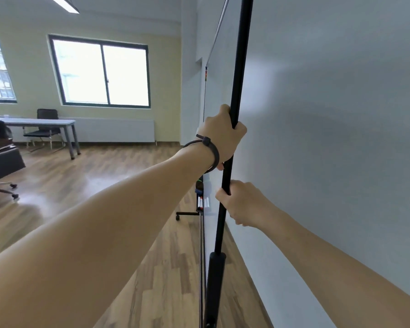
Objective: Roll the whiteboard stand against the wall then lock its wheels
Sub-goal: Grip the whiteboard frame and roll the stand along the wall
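Observation:
I see the whiteboard stand edge-on, its black upright post [240, 67] running from the top of the view to the floor. My left hand [223, 136], with a dark band on the wrist, is wrapped around the post at mid height. My right hand [242, 204] grips the same post just below it. The board's surface [210, 91] lies nearly parallel to the white wall [329, 138] on the right, with a narrow gap between them. A marker tray [202, 202] with pens sticks out on the board's left. One far wheel [177, 217] on a black foot rests on the wooden floor.
Open wooden floor [104, 185] stretches to the left. A grey table [40, 123] with a black chair [45, 129] stands under the window at the back. Another office chair's wheeled base [7, 188] and dark furniture sit at the far left.

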